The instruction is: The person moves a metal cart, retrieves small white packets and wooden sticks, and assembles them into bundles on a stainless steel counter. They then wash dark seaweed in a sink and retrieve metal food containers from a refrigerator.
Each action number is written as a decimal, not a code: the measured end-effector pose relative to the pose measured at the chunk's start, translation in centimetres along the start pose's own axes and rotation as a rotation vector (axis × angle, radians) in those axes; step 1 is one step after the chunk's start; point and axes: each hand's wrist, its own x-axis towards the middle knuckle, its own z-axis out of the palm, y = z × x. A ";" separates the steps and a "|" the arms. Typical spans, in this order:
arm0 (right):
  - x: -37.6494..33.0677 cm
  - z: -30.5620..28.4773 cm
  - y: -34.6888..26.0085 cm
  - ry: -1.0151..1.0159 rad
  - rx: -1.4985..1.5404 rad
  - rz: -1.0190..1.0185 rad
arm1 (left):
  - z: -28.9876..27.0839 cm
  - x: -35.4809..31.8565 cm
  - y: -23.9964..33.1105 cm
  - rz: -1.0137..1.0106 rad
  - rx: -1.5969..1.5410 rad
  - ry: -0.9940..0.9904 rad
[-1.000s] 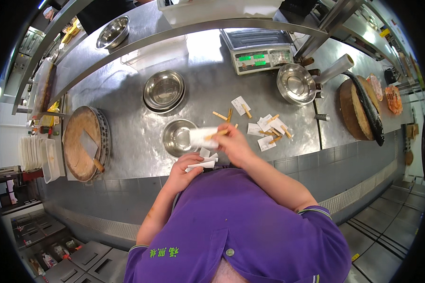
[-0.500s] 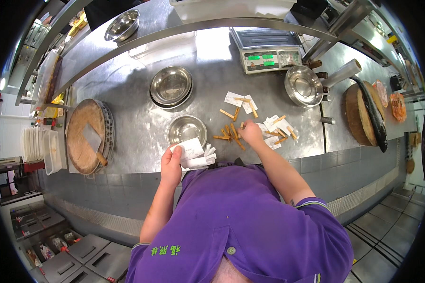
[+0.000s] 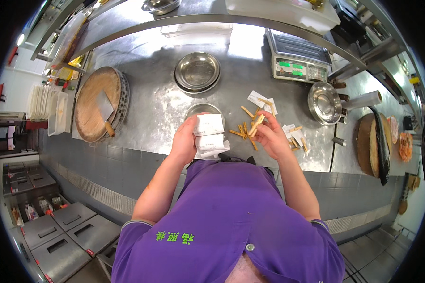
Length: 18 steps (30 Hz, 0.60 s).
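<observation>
My left hand holds a small stack of white paper slips above the counter's front edge, just in front of a small steel bowl. My right hand pinches a thin wooden peg between thumb and fingers. Several more wooden pegs lie scattered on the steel counter beside it, mixed with loose paper slips. More slips and pegs lie to the right of my right hand.
A round wooden chopping board with a cleaver lies at the left. Stacked steel bowls sit at the back, a digital scale and a steel pot at the right. Another round board with a long dark knife lies far right.
My right hand has picked a wooden peg from the pile and drawn back toward me. My left hand with the paper slips has risen a little. The camera has shifted closer to the counter.
</observation>
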 end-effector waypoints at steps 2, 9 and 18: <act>-0.5 -0.1 0.4 -0.094 0.236 0.005 | 0.4 -0.1 -0.2 0.021 0.043 -0.011; -2.1 2.2 -0.1 -0.152 0.368 0.056 | -0.8 0.7 -1.4 0.015 0.008 0.074; -2.0 2.6 1.4 0.044 0.036 -0.152 | 0.0 -0.5 -0.1 0.189 0.057 -0.052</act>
